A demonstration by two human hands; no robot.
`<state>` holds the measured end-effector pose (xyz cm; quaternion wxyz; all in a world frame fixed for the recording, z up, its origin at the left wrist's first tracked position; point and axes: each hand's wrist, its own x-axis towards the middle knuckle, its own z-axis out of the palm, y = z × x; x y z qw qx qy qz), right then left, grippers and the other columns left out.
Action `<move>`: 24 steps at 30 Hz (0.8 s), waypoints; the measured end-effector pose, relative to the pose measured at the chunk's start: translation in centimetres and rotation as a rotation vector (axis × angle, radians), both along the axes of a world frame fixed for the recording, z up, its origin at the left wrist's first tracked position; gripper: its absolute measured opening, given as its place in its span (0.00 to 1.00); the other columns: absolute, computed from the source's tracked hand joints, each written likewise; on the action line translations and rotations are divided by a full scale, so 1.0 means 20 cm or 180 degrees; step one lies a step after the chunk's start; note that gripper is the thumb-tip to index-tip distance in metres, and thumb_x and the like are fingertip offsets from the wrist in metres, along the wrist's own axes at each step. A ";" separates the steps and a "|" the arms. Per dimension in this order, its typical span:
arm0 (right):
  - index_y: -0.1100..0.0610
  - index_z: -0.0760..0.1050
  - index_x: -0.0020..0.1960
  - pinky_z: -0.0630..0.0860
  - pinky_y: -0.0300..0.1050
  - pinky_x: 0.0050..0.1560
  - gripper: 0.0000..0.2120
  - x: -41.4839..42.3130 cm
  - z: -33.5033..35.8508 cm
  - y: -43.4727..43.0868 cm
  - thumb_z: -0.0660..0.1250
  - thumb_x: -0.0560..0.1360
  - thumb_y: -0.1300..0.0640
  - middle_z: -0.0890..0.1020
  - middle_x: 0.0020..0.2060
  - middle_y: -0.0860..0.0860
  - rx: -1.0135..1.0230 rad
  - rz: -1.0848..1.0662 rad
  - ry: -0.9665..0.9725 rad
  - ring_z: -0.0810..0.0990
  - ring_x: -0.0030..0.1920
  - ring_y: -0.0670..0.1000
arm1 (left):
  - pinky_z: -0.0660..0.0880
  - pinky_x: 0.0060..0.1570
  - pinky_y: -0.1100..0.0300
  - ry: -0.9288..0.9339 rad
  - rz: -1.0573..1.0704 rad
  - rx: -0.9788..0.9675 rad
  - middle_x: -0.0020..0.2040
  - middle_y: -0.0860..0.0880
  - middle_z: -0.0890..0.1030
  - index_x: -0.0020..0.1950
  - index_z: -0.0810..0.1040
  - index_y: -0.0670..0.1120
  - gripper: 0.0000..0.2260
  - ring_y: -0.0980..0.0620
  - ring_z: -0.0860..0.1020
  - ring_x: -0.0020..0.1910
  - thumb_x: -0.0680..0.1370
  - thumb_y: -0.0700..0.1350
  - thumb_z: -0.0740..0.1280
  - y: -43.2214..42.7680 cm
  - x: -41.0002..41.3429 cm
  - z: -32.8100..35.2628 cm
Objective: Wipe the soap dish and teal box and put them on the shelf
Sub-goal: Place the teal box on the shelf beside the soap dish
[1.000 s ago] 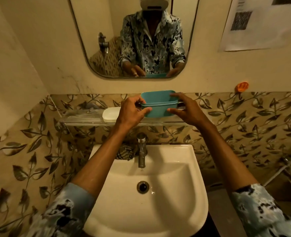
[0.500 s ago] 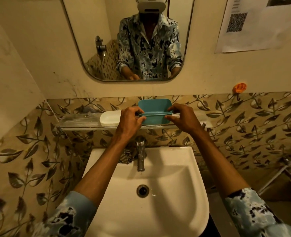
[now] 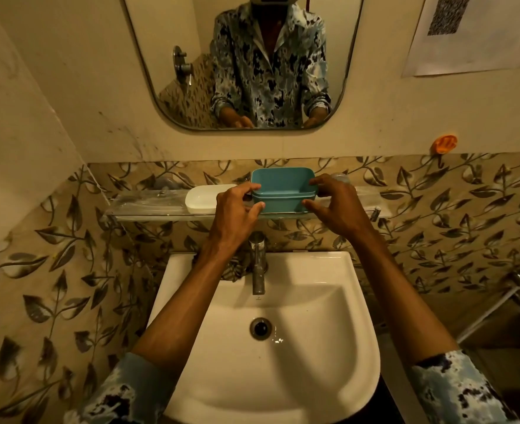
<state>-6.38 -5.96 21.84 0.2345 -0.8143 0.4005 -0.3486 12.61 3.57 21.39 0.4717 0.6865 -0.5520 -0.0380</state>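
Observation:
The teal box, open side up, sits on the glass shelf above the sink, near the shelf's middle. My left hand holds its left end, thumb on the front wall and fingers at the rim. My right hand grips the right end the same way. Just left of the box, the white soap dish lies on the shelf, partly behind my left hand.
A white basin with a chrome tap is below the shelf. A patterned cloth lies on the basin's back ledge behind my left forearm. A mirror hangs above; an orange hook is on the right wall.
Both hands have lowered the teal box from the air down onto the glass shelf beside the soap dish. The camera has tilted slightly downward.

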 end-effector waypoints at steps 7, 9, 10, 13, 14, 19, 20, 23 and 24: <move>0.54 0.67 0.68 0.78 0.49 0.54 0.28 -0.04 -0.06 0.07 0.73 0.71 0.55 0.76 0.64 0.55 -0.0136 -0.0317 -0.0395 0.76 0.59 0.52 | 0.76 0.41 0.73 0.0114 0.0346 -0.0872 0.47 0.54 0.81 0.53 0.78 0.49 0.09 0.61 0.78 0.46 0.74 0.40 0.69 0.19 0.03 -0.07; 0.56 0.68 0.65 0.76 0.37 0.51 0.23 -0.06 -0.10 0.11 0.71 0.72 0.57 0.76 0.61 0.53 -0.0450 -0.0466 -0.0841 0.76 0.54 0.48 | 0.74 0.39 0.75 0.0273 0.0481 -0.0981 0.40 0.59 0.78 0.47 0.77 0.51 0.05 0.63 0.78 0.41 0.75 0.41 0.67 0.29 0.04 -0.23; 0.58 0.70 0.63 0.73 0.31 0.48 0.20 -0.07 -0.13 0.14 0.70 0.73 0.60 0.76 0.57 0.54 -0.0657 -0.0578 -0.0992 0.75 0.51 0.46 | 0.73 0.36 0.75 0.0429 0.0594 -0.0850 0.37 0.61 0.77 0.45 0.76 0.52 0.05 0.63 0.78 0.39 0.75 0.41 0.67 0.34 0.05 -0.34; 0.64 0.73 0.54 0.66 0.25 0.42 0.10 -0.09 -0.26 0.21 0.66 0.73 0.65 0.75 0.45 0.58 -0.1067 -0.0814 -0.1034 0.69 0.41 0.43 | 0.71 0.35 0.65 0.0719 0.1024 0.0393 0.35 0.55 0.79 0.41 0.77 0.50 0.06 0.57 0.79 0.35 0.74 0.39 0.67 0.44 0.11 -0.70; 0.65 0.73 0.51 0.65 0.25 0.42 0.07 -0.09 -0.32 0.24 0.65 0.73 0.66 0.74 0.42 0.57 -0.1083 -0.0809 -0.0984 0.67 0.40 0.42 | 0.72 0.38 0.62 0.0649 0.1107 0.0933 0.38 0.51 0.81 0.43 0.79 0.48 0.05 0.52 0.80 0.39 0.74 0.38 0.67 0.46 0.14 -0.80; 0.63 0.75 0.51 0.66 0.35 0.39 0.08 -0.02 -0.66 0.41 0.68 0.72 0.67 0.73 0.42 0.51 -0.0322 -0.0648 -0.0616 0.70 0.38 0.47 | 0.75 0.54 0.54 0.0335 0.1081 0.1937 0.54 0.43 0.81 0.54 0.78 0.42 0.10 0.44 0.79 0.54 0.75 0.44 0.68 0.35 0.27 -1.01; 0.62 0.75 0.52 0.67 0.36 0.39 0.09 -0.01 -0.72 0.44 0.69 0.72 0.67 0.73 0.43 0.50 -0.0135 -0.0596 -0.0526 0.71 0.38 0.47 | 0.75 0.55 0.53 0.0414 0.1140 0.1924 0.55 0.41 0.80 0.55 0.78 0.41 0.12 0.43 0.78 0.56 0.75 0.44 0.68 0.31 0.28 -1.01; 0.60 0.75 0.52 0.65 0.30 0.37 0.10 0.02 -0.86 0.54 0.69 0.72 0.65 0.73 0.46 0.48 0.0211 -0.0422 -0.0281 0.71 0.38 0.44 | 0.74 0.55 0.50 0.0582 0.1240 0.1588 0.57 0.38 0.78 0.56 0.76 0.38 0.15 0.38 0.76 0.59 0.73 0.45 0.69 0.14 0.30 -0.98; 0.59 0.75 0.52 0.65 0.29 0.36 0.10 0.02 -0.90 0.57 0.69 0.72 0.65 0.73 0.47 0.48 0.0292 -0.0382 -0.0239 0.71 0.37 0.43 | 0.74 0.57 0.49 0.0618 0.1234 0.1493 0.59 0.38 0.78 0.58 0.76 0.38 0.18 0.38 0.75 0.60 0.73 0.46 0.69 0.09 0.31 -0.97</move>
